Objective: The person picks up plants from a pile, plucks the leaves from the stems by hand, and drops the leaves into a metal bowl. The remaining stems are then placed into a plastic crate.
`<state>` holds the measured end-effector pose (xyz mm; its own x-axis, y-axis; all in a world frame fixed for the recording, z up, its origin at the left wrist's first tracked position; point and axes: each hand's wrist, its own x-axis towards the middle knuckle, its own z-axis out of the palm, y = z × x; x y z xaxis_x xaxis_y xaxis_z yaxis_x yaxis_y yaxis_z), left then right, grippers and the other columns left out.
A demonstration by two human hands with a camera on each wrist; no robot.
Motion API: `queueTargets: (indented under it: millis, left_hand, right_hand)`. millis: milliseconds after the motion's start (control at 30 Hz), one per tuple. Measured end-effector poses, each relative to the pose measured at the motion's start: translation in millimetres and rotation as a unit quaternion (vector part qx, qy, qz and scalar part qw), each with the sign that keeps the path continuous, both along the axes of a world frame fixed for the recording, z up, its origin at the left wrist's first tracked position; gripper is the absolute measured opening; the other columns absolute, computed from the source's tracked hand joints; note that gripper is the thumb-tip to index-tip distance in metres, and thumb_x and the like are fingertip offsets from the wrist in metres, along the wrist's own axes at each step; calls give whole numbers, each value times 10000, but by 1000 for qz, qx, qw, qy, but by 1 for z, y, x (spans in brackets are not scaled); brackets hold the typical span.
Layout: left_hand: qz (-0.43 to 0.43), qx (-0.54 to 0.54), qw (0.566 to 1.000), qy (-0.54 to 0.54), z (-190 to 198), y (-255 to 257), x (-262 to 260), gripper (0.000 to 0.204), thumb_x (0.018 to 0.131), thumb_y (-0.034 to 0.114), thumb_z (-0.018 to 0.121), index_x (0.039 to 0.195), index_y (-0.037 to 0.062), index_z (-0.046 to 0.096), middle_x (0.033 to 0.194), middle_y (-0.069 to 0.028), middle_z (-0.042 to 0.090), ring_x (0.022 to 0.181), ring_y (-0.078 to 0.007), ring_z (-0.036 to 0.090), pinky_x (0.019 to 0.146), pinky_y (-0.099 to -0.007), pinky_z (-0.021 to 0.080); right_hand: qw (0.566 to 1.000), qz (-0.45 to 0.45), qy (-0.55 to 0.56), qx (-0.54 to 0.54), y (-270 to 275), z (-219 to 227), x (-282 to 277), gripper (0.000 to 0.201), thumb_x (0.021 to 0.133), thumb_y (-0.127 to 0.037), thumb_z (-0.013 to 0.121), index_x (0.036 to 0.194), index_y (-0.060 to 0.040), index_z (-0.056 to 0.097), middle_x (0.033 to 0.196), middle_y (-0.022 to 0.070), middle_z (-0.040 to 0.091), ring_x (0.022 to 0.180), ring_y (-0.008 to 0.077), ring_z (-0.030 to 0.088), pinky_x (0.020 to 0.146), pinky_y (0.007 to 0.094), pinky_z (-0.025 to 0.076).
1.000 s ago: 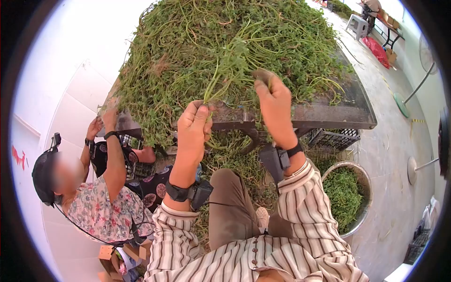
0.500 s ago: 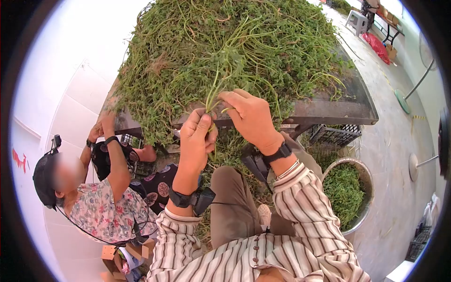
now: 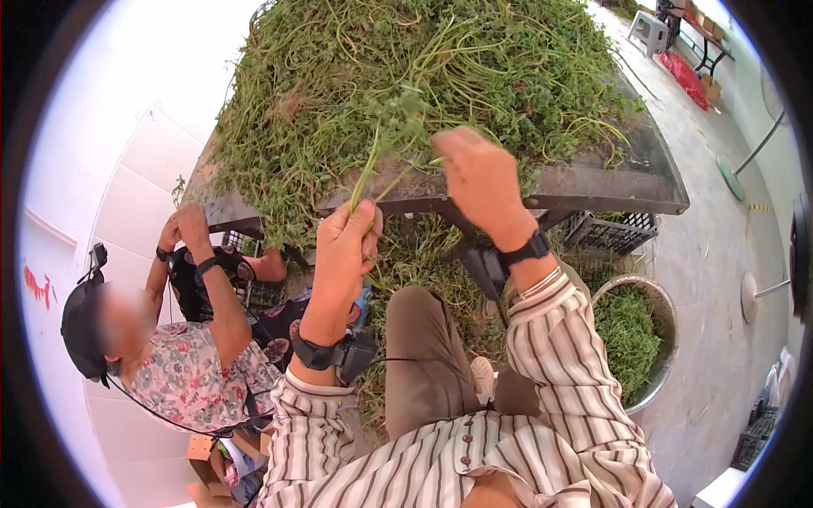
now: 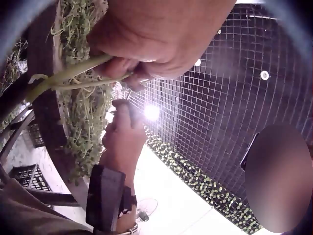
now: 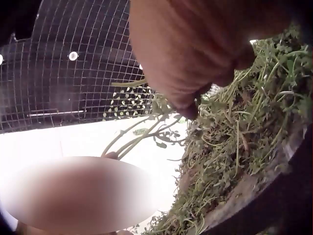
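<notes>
The left hand (image 3: 345, 250) pinches a few long green stems (image 3: 366, 179) upright between thumb and fingers, their leafy tops (image 3: 402, 110) over the heap's front edge. In the left wrist view the left hand (image 4: 161, 39) grips thick stems (image 4: 73, 73) from above. To the right and slightly higher, the blurred right hand (image 3: 487, 182) has curled fingers, with a bit of stem at the fingertips. A short stem (image 5: 128, 84) sticks out beside the right hand (image 5: 195, 49) in the right wrist view; the palm hides its other end.
A large heap of greens (image 3: 339, 93) covers most of a dark table (image 3: 610, 190). Below right stand a black crate (image 3: 610, 233) and a round tub (image 3: 671, 339) of cut greens. Another person (image 3: 195, 364) sits at the left, hands at the table's corner.
The right hand came left to the stems by the left hand, then moved up and right away from them. The left hand keeps its hold and sits slightly lower.
</notes>
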<state>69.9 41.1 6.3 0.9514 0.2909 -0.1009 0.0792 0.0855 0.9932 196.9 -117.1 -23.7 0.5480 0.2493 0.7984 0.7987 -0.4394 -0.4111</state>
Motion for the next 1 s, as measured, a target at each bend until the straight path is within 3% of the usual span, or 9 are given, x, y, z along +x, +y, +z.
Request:
queueTargets:
  millis: [100,167,300,367,567,667,767,833,1000]
  left_hand:
    - [23,-32,999,-20,4,13,-14,254,920,252,487,721,97,458,509,64,338,390,-5,284,326,-161,212]
    - [-2,-51,998,-21,1,22,-15,256,922,247,481,717,97,450,506,66,341,384,-1,279,319,-155,212]
    - [5,-81,996,23,-1,21,-11,267,920,268,487,722,92,457,505,59,339,385,-9,271,326,-163,206]
    - [-22,-68,997,20,-3,20,-8,266,914,283,498,731,93,464,508,59,337,394,-10,271,332,-165,205]
    - [-22,-52,997,53,1,16,-2,239,907,279,515,767,86,490,596,28,425,429,-13,291,348,-163,203]
    - [-60,-43,995,71,-7,30,3,260,913,291,502,803,57,528,542,34,409,460,-35,346,387,-185,243]
    - [-108,110,988,-3,-14,38,11,266,923,278,483,838,33,542,573,20,456,501,-51,385,441,-206,286]
    - [-52,278,957,-68,-13,40,16,304,935,293,463,843,16,549,594,17,463,525,-59,386,491,-225,306]
    - [-19,255,967,-19,-1,35,9,355,940,329,452,785,18,525,597,31,417,546,-53,357,495,-221,299]
  right_hand:
    - [988,-66,8,141,-24,9,29,67,777,-45,547,826,-27,588,725,132,532,679,315,549,590,370,457]
    - [984,-49,120,123,-30,21,22,89,804,-56,560,855,5,602,733,135,545,677,297,549,616,331,455]
    - [979,88,114,146,3,20,0,120,812,-52,548,901,-8,614,831,122,553,714,258,570,644,322,456]
    - [956,215,156,123,20,20,-14,175,796,-29,536,954,-33,609,841,119,539,725,277,573,635,347,460]
    - [964,231,134,-5,44,14,-26,282,786,-28,516,1057,-83,575,810,123,539,715,342,562,594,403,456]
    - [974,195,106,-50,47,14,-21,174,763,-50,537,935,-63,564,809,112,515,685,328,567,572,393,459]
    - [979,165,68,-96,50,16,-25,134,741,-61,549,874,-57,539,808,98,502,682,300,577,567,371,471]
    - [980,158,51,-107,55,14,-28,126,731,-65,551,854,-57,526,807,92,497,682,285,582,566,358,478]
    - [983,143,-5,-114,54,11,-21,193,745,-70,564,938,-73,555,813,75,506,676,266,574,544,329,473]
